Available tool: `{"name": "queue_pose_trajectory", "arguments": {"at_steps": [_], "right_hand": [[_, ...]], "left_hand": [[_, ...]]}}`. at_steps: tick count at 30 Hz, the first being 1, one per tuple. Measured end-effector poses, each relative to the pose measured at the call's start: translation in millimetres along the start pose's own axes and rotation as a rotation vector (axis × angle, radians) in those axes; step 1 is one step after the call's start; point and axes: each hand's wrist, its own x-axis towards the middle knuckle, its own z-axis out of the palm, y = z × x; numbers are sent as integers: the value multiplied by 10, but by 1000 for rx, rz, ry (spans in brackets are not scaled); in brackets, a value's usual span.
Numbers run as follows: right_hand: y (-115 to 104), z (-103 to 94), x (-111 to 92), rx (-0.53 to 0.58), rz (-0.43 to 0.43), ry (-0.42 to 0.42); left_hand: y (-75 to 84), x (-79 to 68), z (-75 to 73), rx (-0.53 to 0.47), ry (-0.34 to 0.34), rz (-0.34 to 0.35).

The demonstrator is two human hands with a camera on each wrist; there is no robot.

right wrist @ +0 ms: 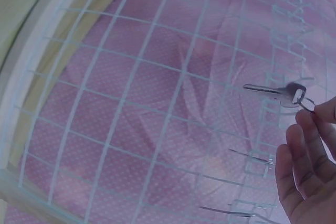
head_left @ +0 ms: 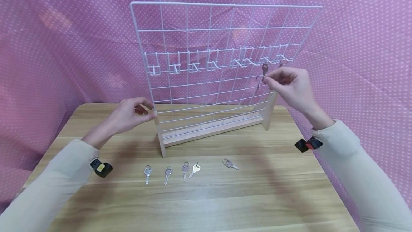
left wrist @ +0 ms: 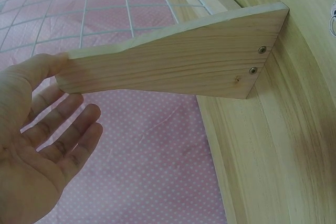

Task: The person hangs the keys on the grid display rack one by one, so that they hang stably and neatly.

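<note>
My left hand (head_left: 132,115) pinches the top of the rack's wooden side leg (left wrist: 168,56) between thumb and index finger; the other fingers are loosely bent below it. My right hand (head_left: 291,85) is raised at the right of the white wire grid rack (head_left: 193,88). In the right wrist view, its thumb and fingertip pinch the ring of a silver key (right wrist: 291,94), which stands in front of a row of hooks. Nearby, a key (head_left: 264,68) hangs from a hook on the right; another hanging key, by the last hook, is partly hidden by my hand.
On the wooden table (head_left: 199,207), in front of the rack, lie several keys with rings, among them a silver key (head_left: 147,174) at the left and a key (head_left: 230,164) at the right. White hooks (head_left: 194,66) line the grid. Pink dotted cloth (head_left: 80,46) hangs behind.
</note>
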Motion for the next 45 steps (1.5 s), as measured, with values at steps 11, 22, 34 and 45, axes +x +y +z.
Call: {"name": "queue_pose_trajectory", "arguments": {"at_steps": [11,22,34,45], "right_hand": [[-101,53,234,-26,103,64],[-116,229,275,-54,123,95],[-67,289,-13,-104,181,56],[271,708,-632,-92,171,-202]], "left_hand": [[-24,-10,2,21,24,19],[5,-22,4,14,20,6],[-2,-19,10,6,26,23],[-3,-9,13,2,20,24]]}}
